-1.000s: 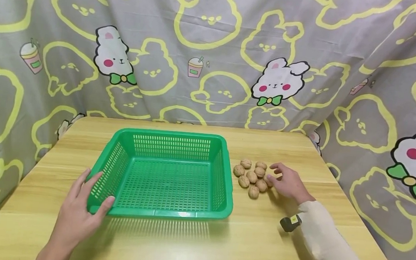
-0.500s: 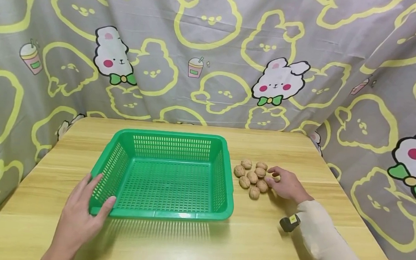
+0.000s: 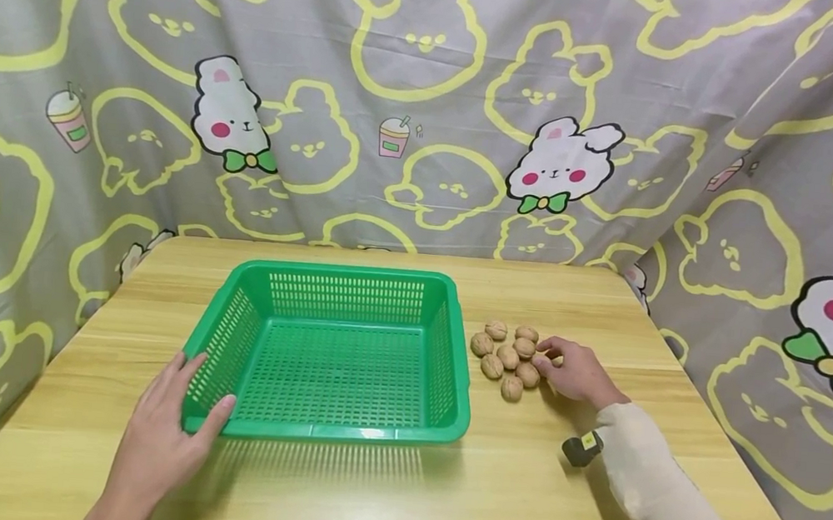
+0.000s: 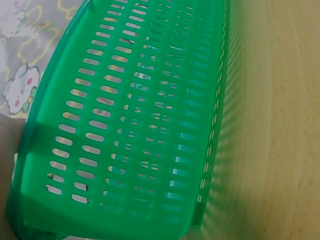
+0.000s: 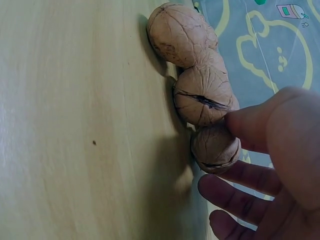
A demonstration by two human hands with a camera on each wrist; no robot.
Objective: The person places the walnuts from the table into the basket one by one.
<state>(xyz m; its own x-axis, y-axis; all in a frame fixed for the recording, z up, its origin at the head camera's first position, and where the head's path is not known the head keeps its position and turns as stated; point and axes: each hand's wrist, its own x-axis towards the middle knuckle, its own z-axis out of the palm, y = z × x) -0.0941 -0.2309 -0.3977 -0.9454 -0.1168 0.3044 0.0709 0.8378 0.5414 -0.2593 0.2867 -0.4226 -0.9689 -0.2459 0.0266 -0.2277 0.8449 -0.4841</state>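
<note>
A green plastic basket [image 3: 332, 433] with slotted walls stands on the table. My left hand [image 3: 162, 432] holds its near left corner, thumb over the front rim and fingers over the left rim. Right of the basket lies a cluster of several brown walnuts [image 3: 507, 357]. At the cluster's right side is my right hand [image 3: 575, 369]. In the right wrist view its thumb and fingers pinch a walnut [image 5: 215, 150], which sits against a cracked walnut [image 5: 202, 95]. That pinched walnut is mostly hidden by the hand in the head view.
The wooden table [image 3: 377, 507] runs back to a grey curtain [image 3: 431, 111] with yellow cartoon outlines, which also hangs at both sides. A small black device [image 3: 582, 448] is on the right wrist, below the sleeve [image 3: 654, 484].
My right hand has moved slightly left, its thumb and fingers closing on the walnut at the cluster's right edge. The left hand stays on the basket's corner. The head view has shifted slightly.
</note>
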